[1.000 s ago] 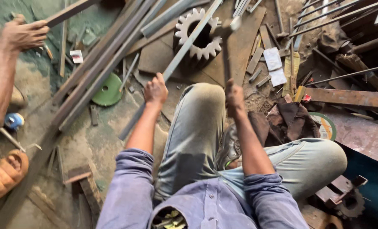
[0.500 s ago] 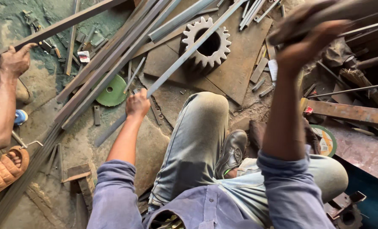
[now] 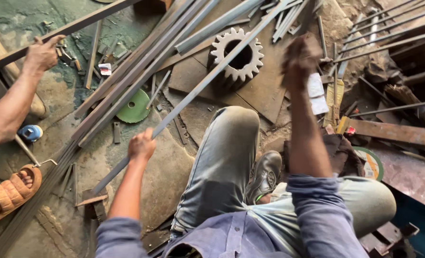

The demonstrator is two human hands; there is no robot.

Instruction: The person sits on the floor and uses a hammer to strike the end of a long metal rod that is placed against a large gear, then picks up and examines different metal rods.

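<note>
A long metal bar (image 3: 207, 81) lies across the gear wheel (image 3: 236, 55), with a disc (image 3: 133, 106) to its left.

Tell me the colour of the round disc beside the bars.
Green disc, seen in the head view.

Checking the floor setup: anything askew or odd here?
Yes. The long bar in the left hand lies slantwise across the big gear. Short metal scraps lie scattered over the floor. The right hand is blurred.

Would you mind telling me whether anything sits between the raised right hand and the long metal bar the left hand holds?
Nothing visible blocks it. The right hand is blurred above the bar, which lies across the big gear; the left hand grips the bar lower down, beside the bent knee.
</note>
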